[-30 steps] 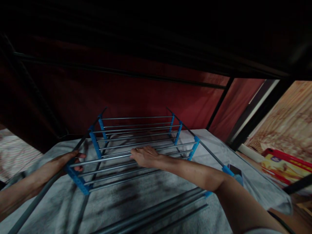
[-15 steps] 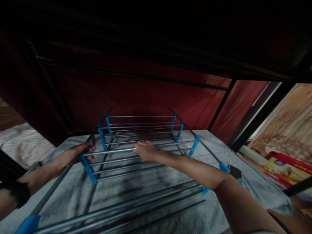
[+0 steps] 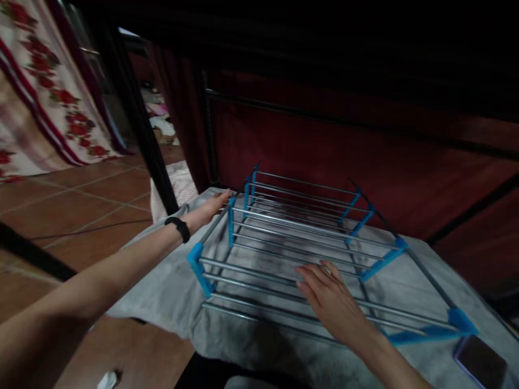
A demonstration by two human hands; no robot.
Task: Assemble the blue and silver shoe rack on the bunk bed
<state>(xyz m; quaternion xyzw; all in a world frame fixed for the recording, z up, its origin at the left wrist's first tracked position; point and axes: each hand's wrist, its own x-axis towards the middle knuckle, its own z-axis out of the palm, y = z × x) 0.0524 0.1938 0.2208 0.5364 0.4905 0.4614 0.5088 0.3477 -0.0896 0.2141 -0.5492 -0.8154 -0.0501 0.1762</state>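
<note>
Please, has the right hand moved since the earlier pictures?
Yes: the right hand has moved toward the person, away from the red curtain; it now appears over the nearest metal bars.

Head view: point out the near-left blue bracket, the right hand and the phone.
Near-left blue bracket [image 3: 199, 272]: head view, on the middle of its body.
Right hand [image 3: 333, 301]: head view, on the back of the hand.
Phone [image 3: 481, 361]: head view, on its dark face.

One rack carries eight blue brackets, four per side. Two hands, one wristband and one phone are present.
</note>
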